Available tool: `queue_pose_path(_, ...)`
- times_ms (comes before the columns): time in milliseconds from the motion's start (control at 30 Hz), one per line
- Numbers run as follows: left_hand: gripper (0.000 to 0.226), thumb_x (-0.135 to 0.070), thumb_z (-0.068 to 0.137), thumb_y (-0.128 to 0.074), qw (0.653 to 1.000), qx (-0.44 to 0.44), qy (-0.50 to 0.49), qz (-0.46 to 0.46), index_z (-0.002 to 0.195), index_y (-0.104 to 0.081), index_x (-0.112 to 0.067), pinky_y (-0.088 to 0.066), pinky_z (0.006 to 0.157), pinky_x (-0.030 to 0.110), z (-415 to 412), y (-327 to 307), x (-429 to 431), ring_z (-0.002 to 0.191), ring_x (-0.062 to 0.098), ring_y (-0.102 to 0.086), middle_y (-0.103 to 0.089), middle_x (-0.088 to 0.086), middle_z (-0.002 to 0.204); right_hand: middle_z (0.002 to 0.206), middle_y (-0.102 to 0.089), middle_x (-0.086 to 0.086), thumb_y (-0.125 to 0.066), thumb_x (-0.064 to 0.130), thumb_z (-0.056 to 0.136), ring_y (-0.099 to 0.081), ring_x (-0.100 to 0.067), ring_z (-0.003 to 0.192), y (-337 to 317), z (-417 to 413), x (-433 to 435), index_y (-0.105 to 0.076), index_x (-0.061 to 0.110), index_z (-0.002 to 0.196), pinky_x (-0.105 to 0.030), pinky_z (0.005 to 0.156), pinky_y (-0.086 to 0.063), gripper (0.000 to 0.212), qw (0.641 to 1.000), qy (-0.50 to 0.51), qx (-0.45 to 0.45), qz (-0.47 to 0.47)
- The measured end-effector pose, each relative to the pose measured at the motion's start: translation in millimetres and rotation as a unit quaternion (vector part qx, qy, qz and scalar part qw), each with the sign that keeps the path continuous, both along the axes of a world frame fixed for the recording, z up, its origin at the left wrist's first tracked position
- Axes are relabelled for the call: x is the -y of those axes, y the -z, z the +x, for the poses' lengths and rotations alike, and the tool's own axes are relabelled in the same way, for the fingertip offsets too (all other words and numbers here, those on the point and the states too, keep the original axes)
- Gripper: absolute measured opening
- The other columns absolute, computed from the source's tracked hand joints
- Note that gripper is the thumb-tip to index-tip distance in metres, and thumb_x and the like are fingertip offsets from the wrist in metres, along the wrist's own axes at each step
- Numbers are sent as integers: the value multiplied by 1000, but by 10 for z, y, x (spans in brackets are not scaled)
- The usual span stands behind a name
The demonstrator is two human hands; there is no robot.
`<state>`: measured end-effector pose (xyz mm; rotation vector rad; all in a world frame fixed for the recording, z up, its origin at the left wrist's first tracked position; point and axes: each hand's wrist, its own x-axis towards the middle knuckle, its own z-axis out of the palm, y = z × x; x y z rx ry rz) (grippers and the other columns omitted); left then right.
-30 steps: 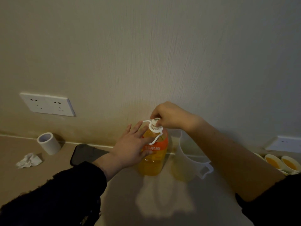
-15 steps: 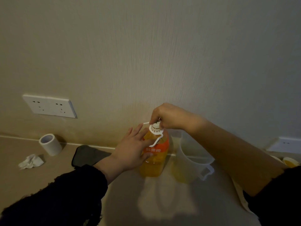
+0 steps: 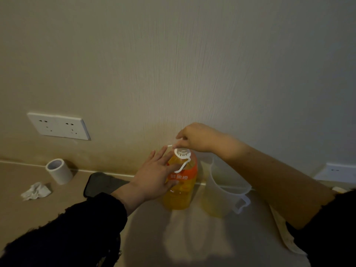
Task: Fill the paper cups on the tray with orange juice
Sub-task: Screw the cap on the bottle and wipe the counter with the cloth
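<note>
An orange juice bottle with an orange label stands upright on the counter by the wall, its white cap on. My left hand rests on the bottle's left side with straight fingers. My right hand hovers just behind and above the cap, its fingertips pinching the upper end of the bottle's white carry strap. Right of the bottle stands a translucent jug with some juice in the bottom. A pale tray edge shows under my right arm; the paper cups are hidden.
On the left of the counter are a white tape roll, a crumpled tissue and a dark flat object behind my left wrist. Wall sockets sit at left and far right.
My right hand has lifted off the cap, which now shows fully. The view has drifted left, so the filled cups at the right edge have left the frame. My left hand stays on the bottle.
</note>
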<state>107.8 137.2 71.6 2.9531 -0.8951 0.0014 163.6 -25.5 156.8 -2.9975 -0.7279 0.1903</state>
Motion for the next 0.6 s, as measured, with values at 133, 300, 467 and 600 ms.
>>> queue_pose_path(133, 58, -52, 94, -43, 1000, -4, 3, -4, 147, -22, -43, 3, 117, 43, -25, 0, 0, 147, 26, 11, 2, -2, 160, 121, -59, -3, -62, 15, 89, -46, -8, 93, -50, -15, 6, -59, 18, 128, -22, 77, -34, 39, 995, -82, -4, -59)
queue_pose_path(300, 57, -51, 94, -44, 1000, -5, -1, -6, 146, -25, -41, 3, 118, 42, -40, 6, -11, 147, 26, 10, 0, -1, 160, 115, -62, -3, -65, 18, 88, -55, -18, 103, -20, -16, -9, -61, 15, 126, -23, 75, -36, 39, 993, -92, 28, -74)
queue_pose_path(467, 57, -52, 93, -44, 1000, -3, 0, -5, 146, -25, -41, 2, 118, 42, -38, 11, -11, 147, 25, 11, 1, -2, 160, 112, -63, -4, -66, 22, 87, -52, -14, 92, -10, -4, -8, -62, 14, 124, -23, 73, -37, 38, 994, -84, 24, -64)
queue_pose_path(600, 54, -52, 93, -46, 1000, -8, 2, -16, 143, -32, -40, 1, 118, 43, -33, 14, -6, 147, 25, 10, 2, -2, 160, 106, -65, -6, -55, 40, 93, -52, -13, 84, -30, 6, -30, -64, 10, 120, -21, 67, -39, 42, 997, -58, 4, -49)
